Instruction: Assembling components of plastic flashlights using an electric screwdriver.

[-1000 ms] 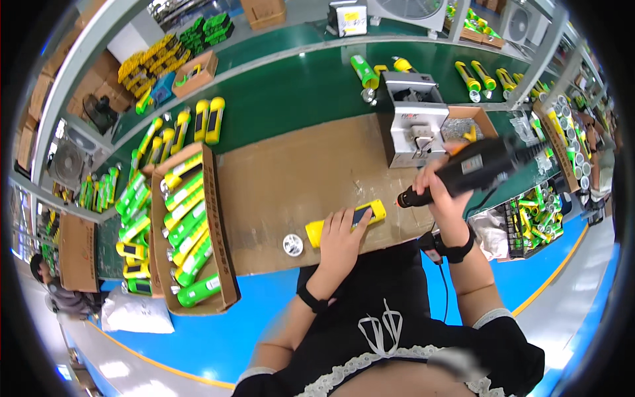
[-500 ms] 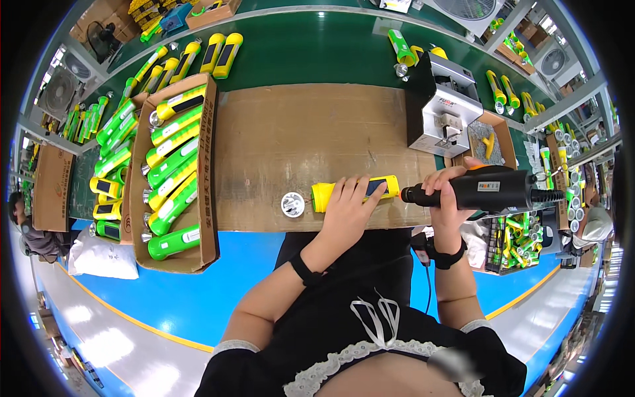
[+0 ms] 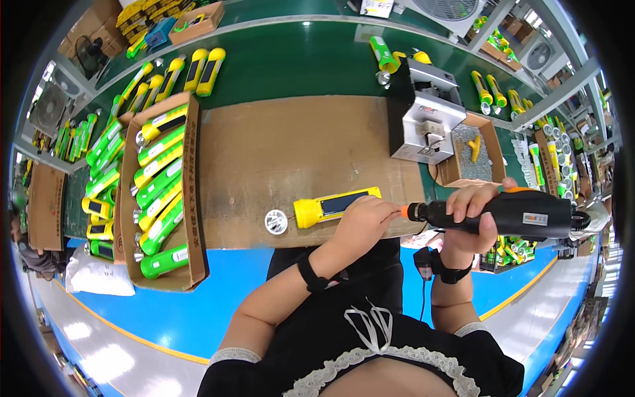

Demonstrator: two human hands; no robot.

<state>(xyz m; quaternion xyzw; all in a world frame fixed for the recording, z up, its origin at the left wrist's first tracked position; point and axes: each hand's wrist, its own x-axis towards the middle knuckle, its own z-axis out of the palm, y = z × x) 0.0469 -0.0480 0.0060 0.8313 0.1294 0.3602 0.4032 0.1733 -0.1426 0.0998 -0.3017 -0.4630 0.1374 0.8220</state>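
Note:
A yellow flashlight (image 3: 336, 205) with a dark panel lies on the cardboard mat near its front edge. Beside its wide head rests a small round lamp piece (image 3: 276, 221), silver and white. My left hand (image 3: 365, 223) lies over the flashlight's tail end, its fingers pressed together close to the orange tip of the driver; whatever they pinch is hidden. In my right hand (image 3: 471, 215) is a black electric screwdriver (image 3: 522, 215), held level with its tip toward my left fingers.
At left stands a cardboard box (image 3: 196, 192) of green and yellow flashlights. A silver-and-black screw feeder (image 3: 426, 119) stands at the back right, beside an open carton (image 3: 486, 149) with small metal parts and a yellow piece. More flashlights (image 3: 210, 71) lie along the green bench.
My left hand has slid from the flashlight's body to its tail, fingers now drawn together at the driver's tip. The screwdriver has shifted right. The whole view has shifted slightly.

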